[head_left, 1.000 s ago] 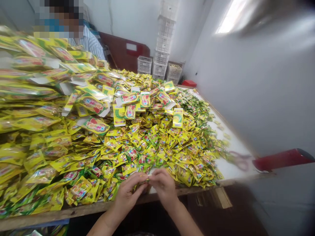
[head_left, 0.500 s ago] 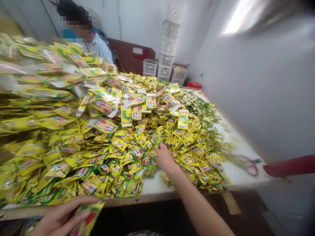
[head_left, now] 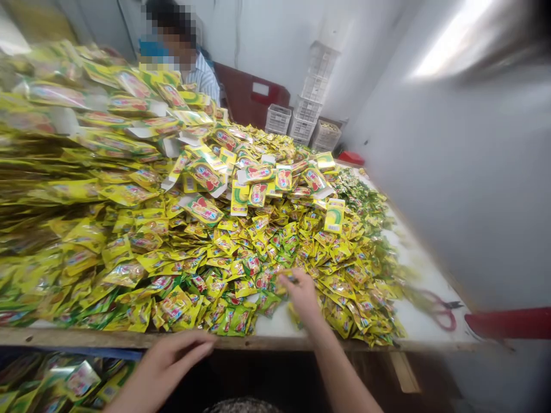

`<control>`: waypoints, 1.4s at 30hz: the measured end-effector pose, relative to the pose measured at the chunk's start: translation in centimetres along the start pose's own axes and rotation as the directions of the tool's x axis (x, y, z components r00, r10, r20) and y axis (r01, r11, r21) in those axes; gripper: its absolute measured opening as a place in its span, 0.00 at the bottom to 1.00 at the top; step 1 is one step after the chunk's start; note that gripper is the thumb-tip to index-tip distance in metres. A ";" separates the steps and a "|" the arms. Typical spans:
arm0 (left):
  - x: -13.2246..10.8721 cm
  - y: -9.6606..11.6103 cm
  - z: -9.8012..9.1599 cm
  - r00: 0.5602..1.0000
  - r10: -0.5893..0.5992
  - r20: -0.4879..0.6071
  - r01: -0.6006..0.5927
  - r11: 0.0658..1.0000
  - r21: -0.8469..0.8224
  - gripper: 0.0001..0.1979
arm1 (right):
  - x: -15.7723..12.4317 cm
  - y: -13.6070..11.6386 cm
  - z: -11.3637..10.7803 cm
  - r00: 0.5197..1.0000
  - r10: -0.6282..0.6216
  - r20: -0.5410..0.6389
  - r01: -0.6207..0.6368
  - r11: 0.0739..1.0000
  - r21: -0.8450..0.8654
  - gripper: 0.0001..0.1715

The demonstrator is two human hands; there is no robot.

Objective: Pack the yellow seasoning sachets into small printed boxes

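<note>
At the lower left, below the table top, a batch of glossy packets (head_left: 71, 381) lay beside a blue edge. The left hand (head_left: 183, 355) hung in front of the table's near edge, its thumb and fingers slightly parted and released; the nearest sachets of the heap lay just beyond it. Past the wooden edge, the table (head_left: 278, 324) showed a bare white patch. The right hand (head_left: 299, 287) was over that patch, fingertips among the sachets; whether it gripped one, I could not tell. A green sachet (head_left: 269, 303) lay just left of and nearer than those fingertips, and the heap of yellow sachets (head_left: 253, 232) spread beyond and to both sides. Well to the right lay red-handled scissors (head_left: 446, 306), near a red cylinder (head_left: 508, 324). Farther back, printed boxes (head_left: 206, 175) lay on the heap. Behind were a person in a striped shirt (head_left: 207, 77) and stacked white crates (head_left: 307, 109).
</note>
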State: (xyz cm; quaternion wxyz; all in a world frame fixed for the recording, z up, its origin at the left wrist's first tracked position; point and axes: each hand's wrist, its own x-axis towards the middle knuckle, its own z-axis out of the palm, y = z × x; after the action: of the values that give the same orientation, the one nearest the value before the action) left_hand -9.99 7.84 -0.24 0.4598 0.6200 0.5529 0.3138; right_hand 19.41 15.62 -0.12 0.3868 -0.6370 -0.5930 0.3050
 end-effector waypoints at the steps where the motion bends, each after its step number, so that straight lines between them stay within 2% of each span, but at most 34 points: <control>1: 1.8 0.9 1.5 0.994 0.080 0.078 -0.085 0.994 0.066 0.08 | -1.3 0.2 0.7 1.000 0.030 0.008 -0.031 0.995 0.095 0.16; 2: 3.9 1.7 3.3 0.977 0.166 0.132 -0.183 0.974 0.136 0.11 | -2.4 0.6 1.5 0.995 0.098 0.016 -0.099 0.950 0.297 0.15; 3: 5.9 2.5 5.0 0.960 0.224 0.166 -0.259 0.937 0.235 0.15 | -3.3 1.0 2.1 0.992 0.127 0.025 -0.127 0.917 0.379 0.14; 4: 7.8 3.1 6.7 0.953 0.236 0.187 -0.288 0.899 0.329 0.17 | -4.0 1.4 2.7 0.988 0.155 0.027 -0.150 0.878 0.455 0.14; 6: 10.5 3.8 9.2 0.947 0.236 0.219 -0.308 0.860 0.406 0.19 | -4.7 2.4 3.3 0.981 0.192 0.014 -0.171 0.836 0.522 0.16; 8: 11.9 3.8 10.3 0.944 0.213 0.251 -0.305 0.853 0.424 0.17 | -4.7 3.1 3.4 0.974 0.226 -0.011 -0.181 0.809 0.559 0.16; 11: 12.2 3.5 10.0 0.940 0.180 0.290 -0.295 0.856 0.425 0.18 | -4.6 3.6 3.3 0.969 0.244 -0.039 -0.177 0.795 0.581 0.13; 15: 12.1 3.2 9.3 0.948 0.126 0.293 -0.230 0.906 0.356 0.12 | -4.8 3.6 3.3 0.965 0.254 -0.061 -0.168 0.782 0.600 0.10; 20: 12.5 3.2 8.7 0.958 0.006 0.287 -0.042 0.992 0.117 0.02 | -5.0 3.0 2.7 0.952 0.302 0.046 -0.246 0.672 0.698 0.11; 22: 12.4 3.5 8.5 0.953 -0.050 0.300 0.052 0.999 0.000 0.05 | -5.0 2.7 2.4 0.960 0.272 0.072 -0.241 0.664 0.708 0.13; 26: 11.5 4.5 8.5 0.947 -0.149 0.284 0.210 0.957 -0.199 0.12 | -4.7 2.2 2.4 0.969 0.239 0.053 -0.214 0.718 0.663 0.13; 28: 11.2 4.9 8.8 0.944 -0.189 0.269 0.262 0.926 -0.270 0.15 | -4.6 2.2 2.7 0.973 0.230 0.034 -0.199 0.750 0.631 0.13; 31: 10.9 5.5 9.3 0.940 -0.225 0.255 0.305 0.890 -0.338 0.19 | -4.4 2.3 2.8 0.972 0.237 0.000 -0.195 0.800 0.568 0.18; 34: 10.7 5.8 9.6 0.950 -0.195 0.246 0.277 0.888 -0.366 0.20 | -4.4 2.3 2.5 0.974 0.226 -0.005 -0.193 0.843 0.502 0.21; 38: 10.5 6.1 9.9 0.979 -0.100 0.180 0.158 0.924 -0.349 0.19 | -4.6 1.9 1.9 0.988 0.090 -0.129 -0.037 0.930 0.366 0.21; 39: 10.5 6.2 9.9 0.982 -0.078 0.171 0.133 0.931 -0.341 0.17 | -4.6 1.8 1.9 0.988 0.081 -0.128 -0.030 0.933 0.359 0.20; 42: 11.1 7.1 9.7 0.977 0.069 0.203 -0.031 0.983 -0.182 0.09 | -4.5 1.5 1.9 0.985 0.169 0.038 -0.166 0.861 0.480 0.18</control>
State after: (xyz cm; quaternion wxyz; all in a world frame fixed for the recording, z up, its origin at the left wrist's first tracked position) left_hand 3.66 16.77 1.26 0.5606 0.6198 0.4556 0.3067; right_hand 18.09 11.43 -2.65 0.5067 -0.5707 -0.4399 0.4734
